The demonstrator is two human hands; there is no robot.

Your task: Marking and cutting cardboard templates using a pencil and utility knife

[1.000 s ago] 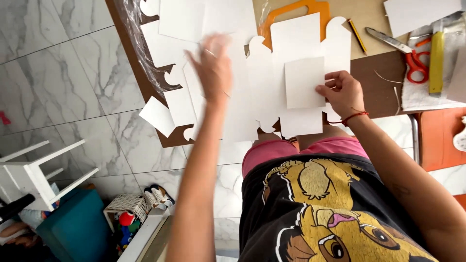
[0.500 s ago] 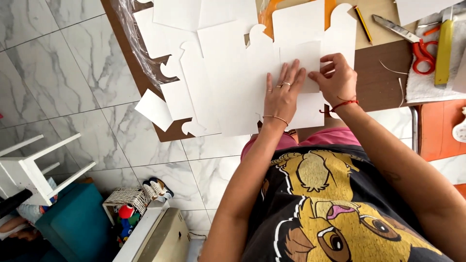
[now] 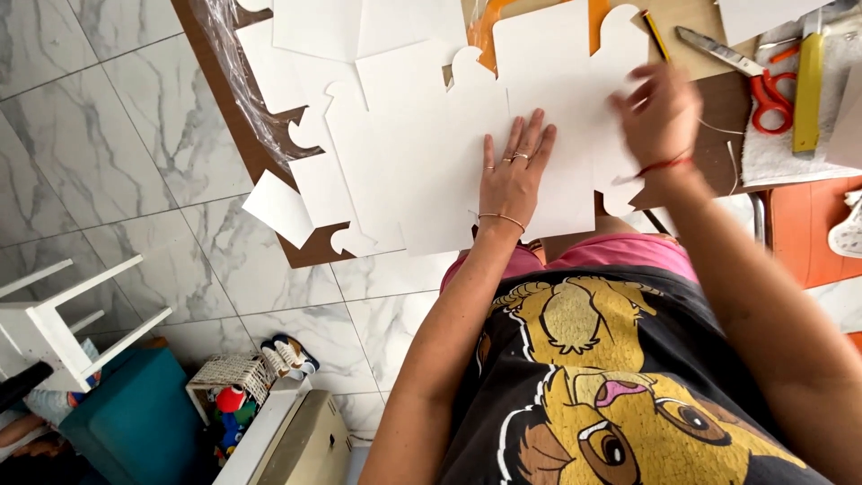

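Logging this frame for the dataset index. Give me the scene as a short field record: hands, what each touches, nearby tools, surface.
left hand: left hand flat, palm down, fingers spread on the white die-cut card sheet
right hand: right hand blurred, over the sheet's right edge; grip cannot be told
work surface: brown board lying on the marble-tiled floor
tools at right: red-handled scissors, utility knife, pencil, yellow bar
other: loose white offcut, clear plastic film, white stool
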